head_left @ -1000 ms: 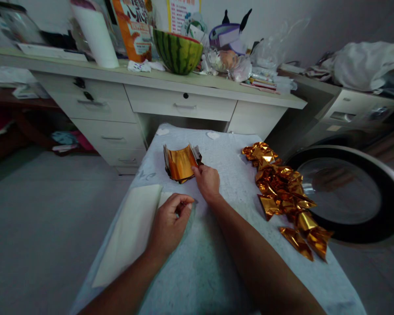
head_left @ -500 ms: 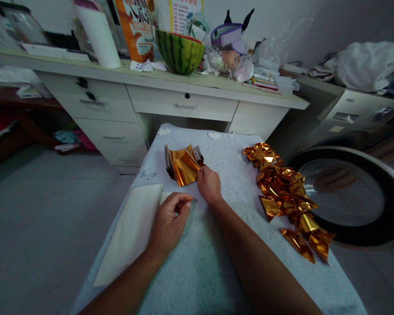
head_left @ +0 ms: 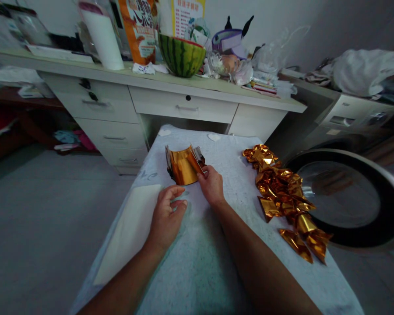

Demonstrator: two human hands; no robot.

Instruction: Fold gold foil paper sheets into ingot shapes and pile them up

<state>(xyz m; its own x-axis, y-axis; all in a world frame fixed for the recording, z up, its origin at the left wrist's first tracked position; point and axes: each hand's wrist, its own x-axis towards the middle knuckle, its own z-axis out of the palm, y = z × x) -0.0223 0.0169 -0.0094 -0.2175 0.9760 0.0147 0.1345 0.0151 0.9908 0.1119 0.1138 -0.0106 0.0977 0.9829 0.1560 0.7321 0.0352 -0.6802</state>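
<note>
A curved stack of shiny gold foil sheets (head_left: 184, 168) lies toward the far end of the cloth-covered table (head_left: 197, 267), its side edges turned up. My right hand (head_left: 212, 186) pinches the right edge of the top foil sheet between thumb and fingers. Just in front of the stack, my left hand (head_left: 168, 214) is held with thumb and fingers apart and nothing between them. White paper (head_left: 128, 232) lies beneath and to the left of that hand. Along the right side runs a heap of folded gold foil pieces (head_left: 280, 188).
Behind the table stands a white desk (head_left: 101, 103) with drawers, bearing half a watermelon (head_left: 181, 57), an orange snack bag (head_left: 139, 33) and a white bottle (head_left: 103, 39). On the right, a washing machine (head_left: 339, 118) has its round door (head_left: 344, 192) swung open beside the table.
My left thumb and fingertips have parted, and that hand has shifted slightly left. The top foil sheet lies flatter over the stack, with my right hand still at its edge.
</note>
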